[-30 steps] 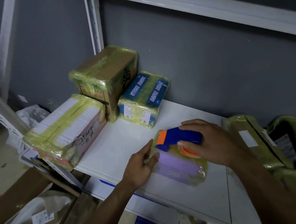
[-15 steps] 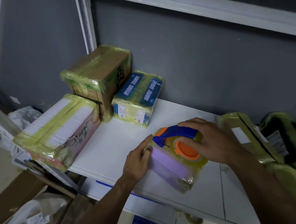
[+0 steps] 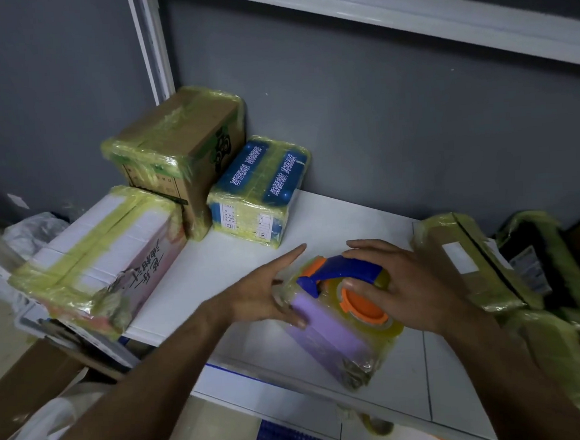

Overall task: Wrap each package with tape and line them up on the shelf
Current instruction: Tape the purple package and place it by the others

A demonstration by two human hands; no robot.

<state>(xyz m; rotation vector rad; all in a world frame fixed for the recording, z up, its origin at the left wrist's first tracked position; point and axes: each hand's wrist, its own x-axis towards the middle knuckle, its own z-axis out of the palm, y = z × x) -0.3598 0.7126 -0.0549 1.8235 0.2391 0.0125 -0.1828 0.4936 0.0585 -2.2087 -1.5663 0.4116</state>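
Two hands work on one purple package (image 3: 328,341), which lies near the front edge of the white shelf (image 3: 336,216), a little right of the middle. The right hand (image 3: 410,287) covers much of the tape dispenser (image 3: 343,271). Its fingers curl over the blue handle and its thumb is on the orange hub, gripping the dispenser on top of the package. The yellowish tape roll under the palm shows only as a rim. The left hand (image 3: 266,290) presses straight-fingered against the package's left end, forefinger stretched out and holding nothing, and it hides that end's wrapping. The package's underside is out of sight.

At the right, a brown wrapped package (image 3: 463,262) and a dark one (image 3: 531,254) behind it are blurred and cut off by the frame edge, and their labels are unreadable. At the back left stands a brown carton (image 3: 180,138) with a blue package (image 3: 262,184) just beside it. A white and pink box (image 3: 105,253) sits in front of the carton at the shelf's left end, its near corner at the front edge. The print on all three is too soft to read.

Bare shelf lies between the blue package and the hands, and along the wall behind the right hand. The purple package's near corner sits just beside the front edge. Below that edge, the things on the floor are dark and indistinct.
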